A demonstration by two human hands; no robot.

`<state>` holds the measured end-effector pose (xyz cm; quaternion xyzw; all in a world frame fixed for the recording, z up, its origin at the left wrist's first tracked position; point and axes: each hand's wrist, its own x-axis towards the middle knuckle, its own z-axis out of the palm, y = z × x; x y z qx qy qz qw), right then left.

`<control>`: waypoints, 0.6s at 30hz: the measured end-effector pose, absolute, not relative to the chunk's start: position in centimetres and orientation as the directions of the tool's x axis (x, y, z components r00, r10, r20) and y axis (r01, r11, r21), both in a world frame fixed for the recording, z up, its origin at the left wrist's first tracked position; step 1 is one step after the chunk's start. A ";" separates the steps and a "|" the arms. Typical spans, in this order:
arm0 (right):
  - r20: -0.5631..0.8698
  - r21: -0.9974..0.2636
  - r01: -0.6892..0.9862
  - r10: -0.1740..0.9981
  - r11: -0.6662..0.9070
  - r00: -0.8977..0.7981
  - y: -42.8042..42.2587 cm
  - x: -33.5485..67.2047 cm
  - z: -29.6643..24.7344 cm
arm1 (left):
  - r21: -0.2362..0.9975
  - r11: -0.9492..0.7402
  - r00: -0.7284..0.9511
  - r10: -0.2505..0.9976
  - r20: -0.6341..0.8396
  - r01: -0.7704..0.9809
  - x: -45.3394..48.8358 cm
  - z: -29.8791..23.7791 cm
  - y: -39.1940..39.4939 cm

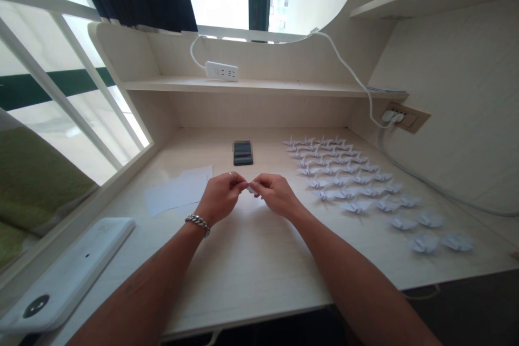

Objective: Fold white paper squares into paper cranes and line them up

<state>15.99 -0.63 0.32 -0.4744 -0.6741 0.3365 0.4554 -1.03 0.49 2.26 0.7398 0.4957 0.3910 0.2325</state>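
Over the middle of the desk, a small folded piece of white paper (pixel 252 190) is pinched between my two hands, mostly covered by the fingers. My left hand (pixel 221 194), with a ring and a chain bracelet at the wrist, grips its left side, thumb against forefinger. On the other side my right hand (pixel 274 192) is closed on the same paper. Loose white sheets (pixel 174 193) lie flat just left of my left hand. Rows of folded paper cranes (pixel 346 192) stand to the right of my right hand.
A dark phone-like object on a stand (pixel 243 153) sits behind my hands. On the left edge lies a long white device (pixel 77 275). The shelf (pixel 275 86) holds a power strip (pixel 221 71). A white cable (pixel 357 78) runs to the wall socket (pixel 407 117).
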 end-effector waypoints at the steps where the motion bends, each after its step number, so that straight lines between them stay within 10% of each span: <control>1: 0.296 -0.899 0.299 0.947 0.321 -0.126 -0.6 16.0 0.3 | 0.769 -0.378 0.198 0.926 0.322 0.516 -1.1 2.2 0.6; 18: 0.229 -0.943 0.210 0.960 0.260 -0.159 -0.4 16.0 0.1 | 0.851 -0.348 0.200 0.936 0.290 0.394 -1.1 1.7 0.9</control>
